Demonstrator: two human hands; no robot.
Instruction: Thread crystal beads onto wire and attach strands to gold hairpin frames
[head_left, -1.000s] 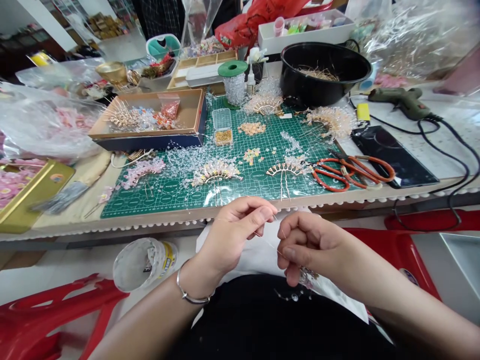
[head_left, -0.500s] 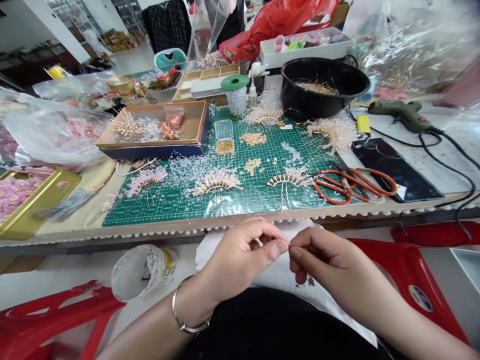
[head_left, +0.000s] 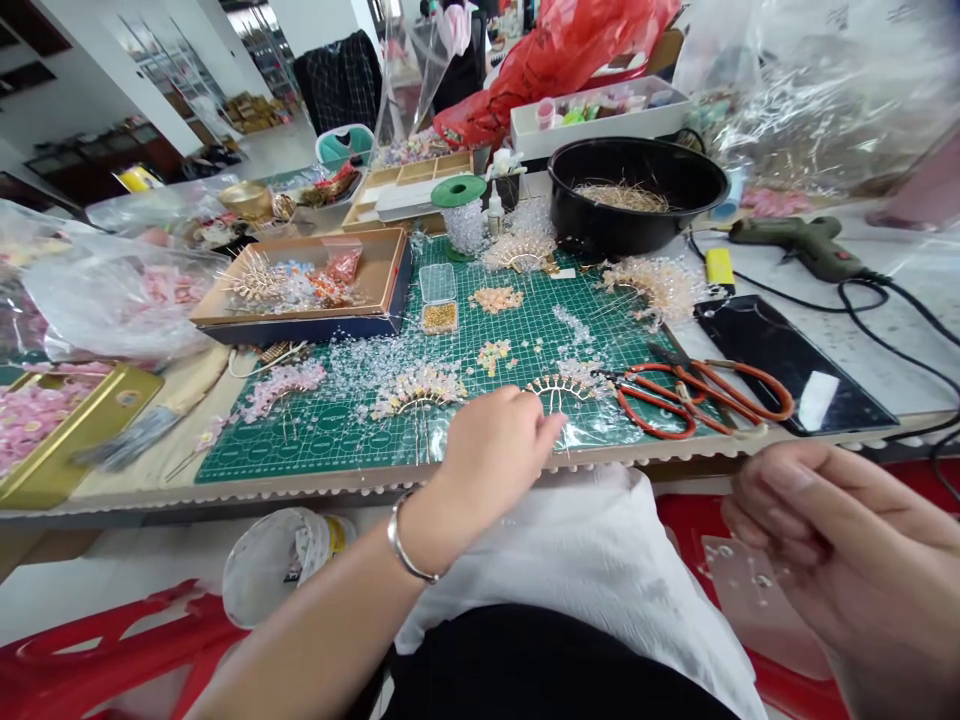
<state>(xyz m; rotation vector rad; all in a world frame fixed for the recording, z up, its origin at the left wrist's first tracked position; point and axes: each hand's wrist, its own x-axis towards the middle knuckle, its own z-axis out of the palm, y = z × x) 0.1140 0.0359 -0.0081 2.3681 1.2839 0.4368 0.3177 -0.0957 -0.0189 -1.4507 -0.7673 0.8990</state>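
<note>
**Left hand**: over the near edge of the green cutting mat, fingers loosely spread, no held item visible. Fingertips just beside a gold wire hair comb; contact not determinable from this view. Silver bangle on the wrist.

**Right hand**: low at the right border of the view, off the desk, well apart from the left hand. Fingers curled and narrow; held item, if any, not determinable. Below it, a clear plastic sheet with small beads attached.

**Comb position:** on the mat near its front edge, pins pointing toward the desk's trimmed near edge.

**Clearance:** to the comb's right, red-handled scissors, close by, partly over the mat's right edge. To its left, a second beaded comb, near. Scattered clear beads across the mat's left half. Open lap space below the desk edge, over a white cloth, between the hands. Beyond the mat, a black pot and a green glue gun.
</note>
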